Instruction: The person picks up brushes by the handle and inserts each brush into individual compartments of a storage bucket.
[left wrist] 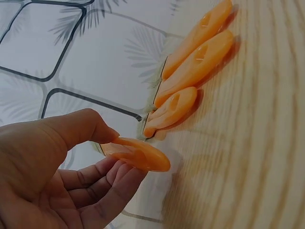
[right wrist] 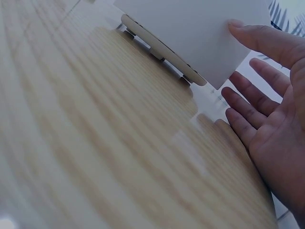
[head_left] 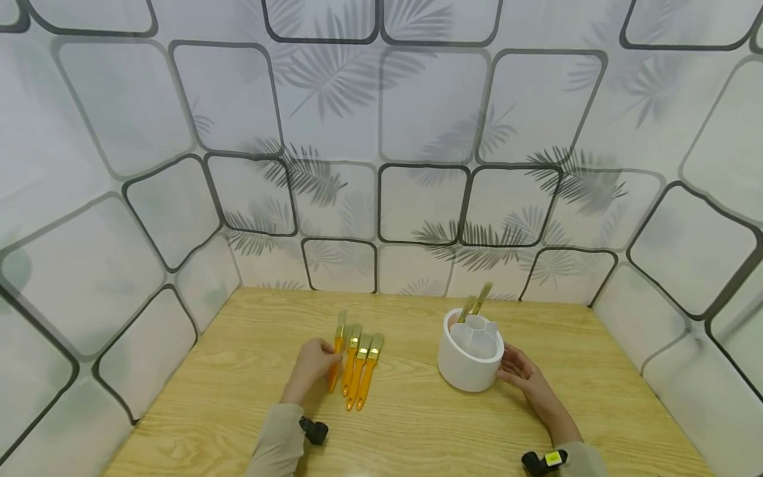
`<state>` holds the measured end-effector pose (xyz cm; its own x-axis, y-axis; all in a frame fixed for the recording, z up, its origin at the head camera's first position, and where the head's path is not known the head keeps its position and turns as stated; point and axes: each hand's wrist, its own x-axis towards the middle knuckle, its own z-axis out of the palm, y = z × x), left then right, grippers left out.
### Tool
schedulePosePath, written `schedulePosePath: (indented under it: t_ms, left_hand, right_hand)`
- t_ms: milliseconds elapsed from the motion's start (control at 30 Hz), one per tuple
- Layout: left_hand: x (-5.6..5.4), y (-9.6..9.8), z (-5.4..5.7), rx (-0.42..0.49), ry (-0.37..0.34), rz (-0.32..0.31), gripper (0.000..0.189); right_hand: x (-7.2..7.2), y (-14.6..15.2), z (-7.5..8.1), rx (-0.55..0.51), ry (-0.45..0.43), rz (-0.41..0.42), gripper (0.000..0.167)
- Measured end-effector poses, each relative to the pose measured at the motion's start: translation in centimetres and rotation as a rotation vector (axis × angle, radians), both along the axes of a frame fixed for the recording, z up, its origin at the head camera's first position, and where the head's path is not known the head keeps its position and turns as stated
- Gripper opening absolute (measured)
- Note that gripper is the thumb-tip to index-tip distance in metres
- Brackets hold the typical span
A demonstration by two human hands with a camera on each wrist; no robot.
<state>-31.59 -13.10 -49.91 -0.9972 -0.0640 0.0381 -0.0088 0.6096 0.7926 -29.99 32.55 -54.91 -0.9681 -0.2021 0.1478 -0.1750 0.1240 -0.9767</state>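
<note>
My left hand (head_left: 316, 364) pinches the orange handle of a paintbrush (left wrist: 138, 155) between thumb and fingers, its bristles pointing away from me in the head view. Just right of it, three more orange-handled paintbrushes (head_left: 361, 374) lie side by side on the table. To the right stands a white round holder (head_left: 467, 374) with a divided insert; two paintbrushes (head_left: 481, 298) stick up from its back part. My right hand (head_left: 527, 377) is at the holder's right side. In the right wrist view its thumb meets the white wall, and the other fingers extend loosely near the lower edge.
The wood-grain table (head_left: 411, 430) runs back to walls hung with white cloth (head_left: 334, 199) printed with dark squares and leaves. A base ring (right wrist: 162, 50) with small feet shows under the holder. A black wrist camera (head_left: 313, 430) sits at the left cuff.
</note>
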Motion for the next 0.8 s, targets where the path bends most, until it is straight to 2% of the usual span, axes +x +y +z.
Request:
schedulePosePath:
  t_ms: [400,800]
  left_hand:
    - [-0.14,0.09,-0.04,0.071,0.007,-0.013,0.017]
    - [-0.37,0.38,0.20,0.094,0.034,-0.020,0.021]
  right_hand:
    - [-0.11,-0.08,-0.23,-0.009,0.020,-0.001,0.061]
    - [0.07,-0.23,0.29,-0.018,0.039,0.009,0.058]
